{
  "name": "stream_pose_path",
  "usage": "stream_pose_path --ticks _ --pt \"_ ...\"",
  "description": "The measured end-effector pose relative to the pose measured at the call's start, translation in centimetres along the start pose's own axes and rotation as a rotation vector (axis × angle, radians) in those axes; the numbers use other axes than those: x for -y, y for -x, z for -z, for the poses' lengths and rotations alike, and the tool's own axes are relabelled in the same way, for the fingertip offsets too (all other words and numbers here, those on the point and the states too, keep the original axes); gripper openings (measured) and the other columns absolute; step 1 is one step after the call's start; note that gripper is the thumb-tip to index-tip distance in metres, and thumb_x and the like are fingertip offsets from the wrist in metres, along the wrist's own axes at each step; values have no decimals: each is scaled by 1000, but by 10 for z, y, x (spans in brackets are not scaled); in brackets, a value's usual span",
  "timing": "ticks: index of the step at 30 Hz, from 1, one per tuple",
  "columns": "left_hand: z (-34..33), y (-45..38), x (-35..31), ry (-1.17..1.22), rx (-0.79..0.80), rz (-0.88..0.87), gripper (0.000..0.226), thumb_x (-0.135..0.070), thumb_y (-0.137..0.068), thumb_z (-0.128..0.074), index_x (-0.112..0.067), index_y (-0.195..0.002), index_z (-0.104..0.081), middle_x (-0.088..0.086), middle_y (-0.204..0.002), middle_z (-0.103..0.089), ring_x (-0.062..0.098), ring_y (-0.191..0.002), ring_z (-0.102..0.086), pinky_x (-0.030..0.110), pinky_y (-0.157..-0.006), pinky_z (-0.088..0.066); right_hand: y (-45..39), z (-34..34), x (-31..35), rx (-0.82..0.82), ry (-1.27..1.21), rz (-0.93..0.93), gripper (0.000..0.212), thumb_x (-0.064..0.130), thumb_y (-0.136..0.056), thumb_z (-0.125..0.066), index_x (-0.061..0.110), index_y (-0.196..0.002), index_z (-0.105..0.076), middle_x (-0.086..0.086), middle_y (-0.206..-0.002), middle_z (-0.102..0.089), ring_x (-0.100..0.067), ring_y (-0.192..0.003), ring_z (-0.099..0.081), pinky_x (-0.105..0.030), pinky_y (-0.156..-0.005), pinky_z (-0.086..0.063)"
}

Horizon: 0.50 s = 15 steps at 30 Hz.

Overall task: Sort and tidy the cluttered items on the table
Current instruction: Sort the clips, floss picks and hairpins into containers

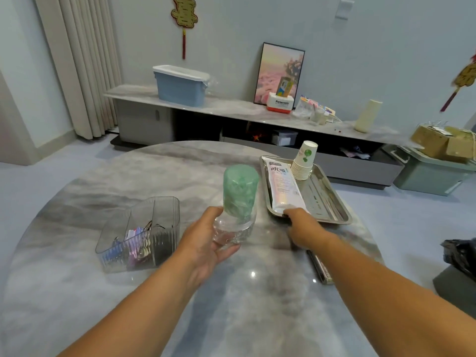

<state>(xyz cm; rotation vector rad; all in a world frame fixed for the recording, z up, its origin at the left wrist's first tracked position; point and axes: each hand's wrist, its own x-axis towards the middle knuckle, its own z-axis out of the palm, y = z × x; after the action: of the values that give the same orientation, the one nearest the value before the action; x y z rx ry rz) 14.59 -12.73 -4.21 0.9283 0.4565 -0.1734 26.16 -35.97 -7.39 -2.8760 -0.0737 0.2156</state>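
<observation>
Round grey marble table (pixel 159 171): we work mid-right. Flat steel tray (pixel 332 202) right of centre, holding long white pouch (pixel 282 188) and stack of paper cups (pixel 304 163). Clear ribbed plastic organiser (pixel 154 228) sits left. Left hand (pixel 206 243) wraps clear glass jar with green roll inside (pixel 238 204); keep upright, grip low. Right hand (pixel 301 225) pinches tray's near edge; steady tray, slide slowly so cups don't topple.
</observation>
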Motion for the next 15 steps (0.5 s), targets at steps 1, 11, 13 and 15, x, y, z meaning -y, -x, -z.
stream_pose_path --ticks 1,11,13,15 --pt "0 -3 -4 18 -3 -1 39 -32 -91 -67 -8 -122 -63 20 -115 -70 26 -96 -67 51 -89 -59 -7 -8 0 -34 -1 16 54 -3 -92 -52 15 -143 -53 -14 -151 -46 -38 -137 -44 -39 -115 -35" --pt "-9 -4 -25 25 -7 -53 23 -30 -91 -68 -14 -107 -64 17 -119 -69 30 -114 -67 49 -87 -59 0 -31 51 -121 -218 125 23 7 -97 -52 10 -106 -73 -5 -99 -68 -15 -86 -55 -27 -70 -40" --pt "-11 2 -26 26 1 -64 24 -30 -91 -67 -13 -109 -65 15 -116 -71 30 -112 -68 48 -86 -59 19 -35 71 -90 -333 108 18 13 -91 -56 11 -95 -74 -1 -95 -70 -13 -84 -56 -30 -68 -46" --pt "-13 11 -28 12 18 -74 22 -29 -92 -65 -13 -107 -66 14 -108 -75 29 -100 -72 48 -89 -58 42 -37 91 -55 -356 145 20 21 -87 -55 14 -91 -73 -7 -98 -73 -22 -86 -63 -34 -76 -52"
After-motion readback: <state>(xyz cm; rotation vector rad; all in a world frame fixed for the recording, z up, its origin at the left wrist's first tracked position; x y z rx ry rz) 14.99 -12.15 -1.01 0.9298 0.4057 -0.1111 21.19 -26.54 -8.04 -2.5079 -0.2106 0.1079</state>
